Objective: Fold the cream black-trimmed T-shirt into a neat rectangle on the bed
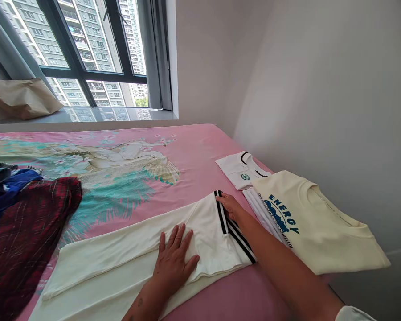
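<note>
A cream-white shirt [120, 240] lies partly folded on the bed, with one long edge turned inward. Its sleeve, folded back over the body, ends in a black-striped cuff [221, 213] at the right. My left hand [173, 258] rests flat on the fabric with fingers spread. At the cuff, my right hand [230, 206] has its fingers closed on the striped edge; the fingertips are partly hidden. More black stripes show on the cloth just below that hand.
Folded shirts lie along the wall: a cream one with "ENERGY" lettering [321, 232] and a white one with a green badge [235, 167]. At the left, a dark red plaid garment [36, 236] and blue clothing [15, 189] are heaped on the pink bedsheet [194, 165]. A paper bag [23, 98] sits on the windowsill.
</note>
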